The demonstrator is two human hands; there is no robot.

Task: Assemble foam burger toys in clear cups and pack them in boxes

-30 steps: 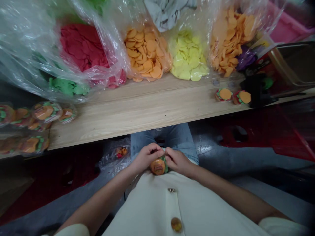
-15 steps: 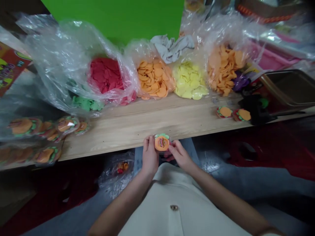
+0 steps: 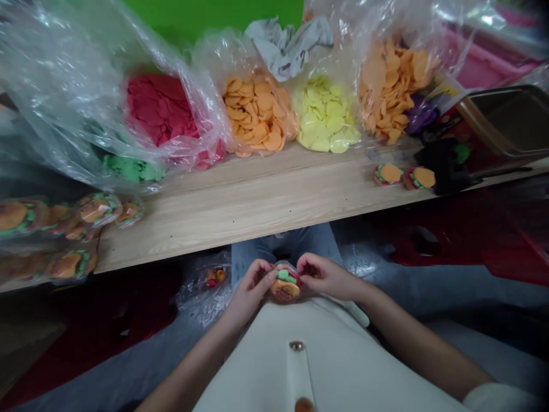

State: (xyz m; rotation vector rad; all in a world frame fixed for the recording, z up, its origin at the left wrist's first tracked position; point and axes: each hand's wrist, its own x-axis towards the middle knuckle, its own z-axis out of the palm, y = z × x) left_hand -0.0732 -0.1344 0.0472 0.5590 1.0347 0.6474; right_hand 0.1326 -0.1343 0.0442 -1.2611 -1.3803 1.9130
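Pale wooden table (image 3: 231, 214), grey floor (image 3: 454, 286), green panel (image 3: 223, 16) — left fingers (image 3: 266, 282), right fingers (image 3: 313, 282) gripping a toy burger (image 3: 285, 290)

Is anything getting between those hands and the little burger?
Nothing visible is. The left hand and right hand hold the toy burger from either side, over the lap; the wooden table lies beyond them.

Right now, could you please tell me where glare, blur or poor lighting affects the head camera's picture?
Head view: white glare streaks the clear plastic bag around the red pieces; the print on the burger pack, between left hand and right hand, is too soft to read; below the tabletop, both sides sink into dimness.
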